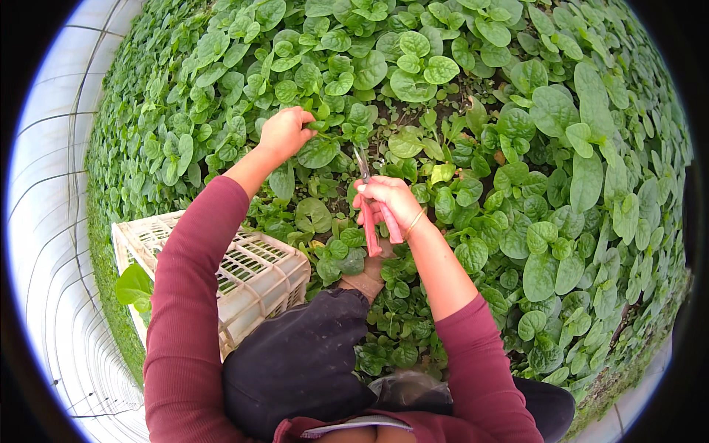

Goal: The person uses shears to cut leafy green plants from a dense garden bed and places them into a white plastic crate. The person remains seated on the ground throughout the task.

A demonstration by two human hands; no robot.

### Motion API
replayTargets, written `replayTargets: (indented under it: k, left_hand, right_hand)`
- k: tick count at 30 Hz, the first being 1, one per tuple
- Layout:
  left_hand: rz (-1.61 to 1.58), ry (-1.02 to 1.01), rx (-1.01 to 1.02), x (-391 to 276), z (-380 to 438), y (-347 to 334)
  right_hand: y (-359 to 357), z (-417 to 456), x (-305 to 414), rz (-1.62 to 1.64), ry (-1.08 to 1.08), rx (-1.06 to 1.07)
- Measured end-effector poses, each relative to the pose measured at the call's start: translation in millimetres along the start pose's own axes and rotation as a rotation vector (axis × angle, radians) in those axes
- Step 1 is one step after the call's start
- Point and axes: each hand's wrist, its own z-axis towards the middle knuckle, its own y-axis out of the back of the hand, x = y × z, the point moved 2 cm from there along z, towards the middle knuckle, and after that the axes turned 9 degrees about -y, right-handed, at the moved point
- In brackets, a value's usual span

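Red-handled scissors (pixel 372 221) rest in my right hand (pixel 390 202), their narrow metal blades pointing up and away among the plants. The blades look slightly apart. Up and to the left, my left hand (pixel 288 133) has its fingers closed on the stem of a leafy green plant (pixel 327 135), near broad leaves; part of the grip is hidden by the fingers. The blade tips are a short way to the right of my left hand, just below a cluster of small leaves (pixel 357 124).
A white slatted plastic crate (pixel 266 271) lies beside my left arm, with a large leaf (pixel 134 285) at its side. Dense leafy plants (pixel 537 238) surround me. My shod foot (pixel 365 277) stands among them. A sheeted greenhouse wall (pixel 50 166) curves along the left.
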Motion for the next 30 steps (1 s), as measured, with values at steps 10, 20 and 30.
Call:
replayTargets:
  k: [10, 20, 30]
  left_hand:
    - [-0.135, -0.175, -0.059, 11, -13, -5]
    - [-1.158, 0.204, -0.16, 50, -3, 45]
    - [0.208, -0.025, 0.721, -32, 3, 68]
  right_hand:
    - [-15, 74, 9, -0.112, -0.121, 0.021]
    - [1, 55, -4, 0.011, 0.008, 0.018]
    - [-36, 52, -7, -0.185, -0.02, 0.178]
